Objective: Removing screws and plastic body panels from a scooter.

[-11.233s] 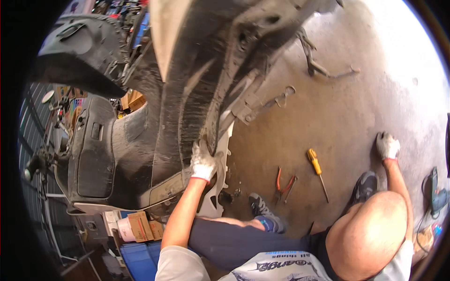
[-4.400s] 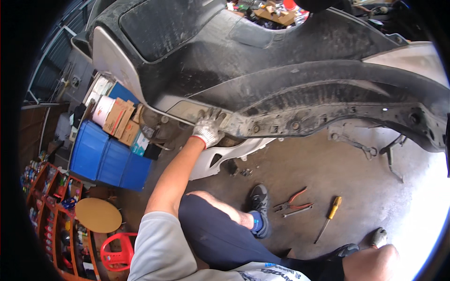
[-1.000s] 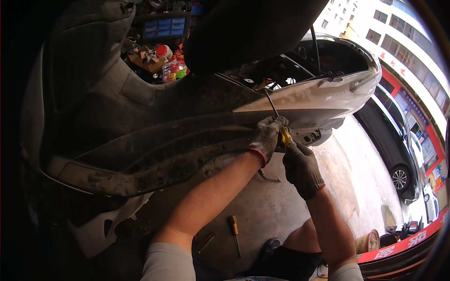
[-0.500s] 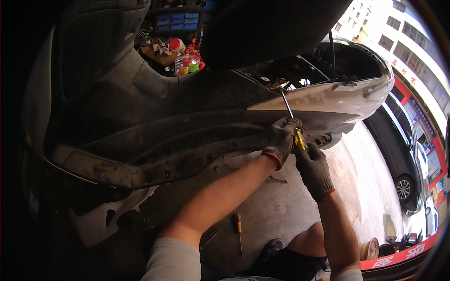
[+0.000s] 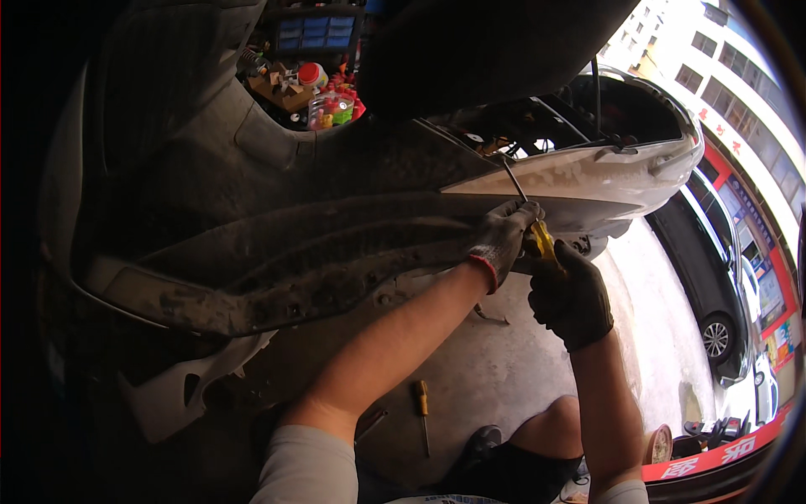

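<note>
A long screwdriver (image 5: 546,242) with a yellow handle slants up and left against the side of a dusty car (image 5: 361,181). Its tip reaches the edge of a pale fender (image 5: 579,172), beside the open engine bay. My left hand (image 5: 504,235), in a grey knit glove with a red cuff, closes round the shaft just above the handle. Around the handle's lower end wraps my right hand (image 5: 573,294), gloved as well, with some fingers hidden. A second yellow-handled screwdriver (image 5: 424,403) lies on the floor below my left forearm.
A loose pale bumper piece (image 5: 180,391) hangs at the lower left. Farther back are blue bins (image 5: 317,34) and a cluttered pile with a red-lidded tub (image 5: 311,75). A dark parked car (image 5: 701,269) stands at right, near a round container (image 5: 661,443).
My right hand has turned about the handle, showing more of its back. The handle tilts more to the right. The whole view has shifted slightly.
</note>
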`<action>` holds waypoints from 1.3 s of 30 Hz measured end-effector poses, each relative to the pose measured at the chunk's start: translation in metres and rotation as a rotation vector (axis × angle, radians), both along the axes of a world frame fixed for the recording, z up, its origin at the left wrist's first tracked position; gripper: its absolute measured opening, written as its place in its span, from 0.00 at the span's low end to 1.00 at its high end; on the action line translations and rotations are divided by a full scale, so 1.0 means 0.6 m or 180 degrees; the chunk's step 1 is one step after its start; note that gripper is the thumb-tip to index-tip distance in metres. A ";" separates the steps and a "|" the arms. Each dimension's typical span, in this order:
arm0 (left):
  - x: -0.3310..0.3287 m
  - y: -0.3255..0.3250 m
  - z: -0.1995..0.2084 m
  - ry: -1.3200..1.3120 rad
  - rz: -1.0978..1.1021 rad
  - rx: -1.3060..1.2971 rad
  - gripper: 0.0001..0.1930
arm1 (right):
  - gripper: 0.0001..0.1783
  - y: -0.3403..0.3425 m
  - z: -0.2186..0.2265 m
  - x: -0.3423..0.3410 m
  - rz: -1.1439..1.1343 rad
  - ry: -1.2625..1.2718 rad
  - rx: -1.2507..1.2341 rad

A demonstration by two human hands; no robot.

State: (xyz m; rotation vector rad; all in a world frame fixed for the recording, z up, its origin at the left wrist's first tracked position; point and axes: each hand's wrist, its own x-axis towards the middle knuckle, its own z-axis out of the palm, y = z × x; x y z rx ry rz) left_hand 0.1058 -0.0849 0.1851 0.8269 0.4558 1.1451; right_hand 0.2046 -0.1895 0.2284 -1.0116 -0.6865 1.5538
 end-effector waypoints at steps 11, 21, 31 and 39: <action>0.006 0.025 -0.001 -0.0119 -0.0117 0.0038 0.10 | 0.11 0.054 0.029 0.005 -0.0249 -0.2868 0.0663; 0.010 0.019 0.001 -0.0257 -0.0278 0.0110 0.09 | 0.16 0.014 0.015 -0.003 -0.0723 -0.2815 0.1169; 0.007 0.009 0.007 -0.0310 -0.0187 -0.0087 0.09 | 0.19 0.004 0.000 -0.013 -0.0729 -0.2190 0.1160; 0.025 0.025 0.001 -0.0513 -0.0155 -0.0291 0.09 | 0.22 -0.011 0.000 -0.016 -0.0463 -0.0517 0.0953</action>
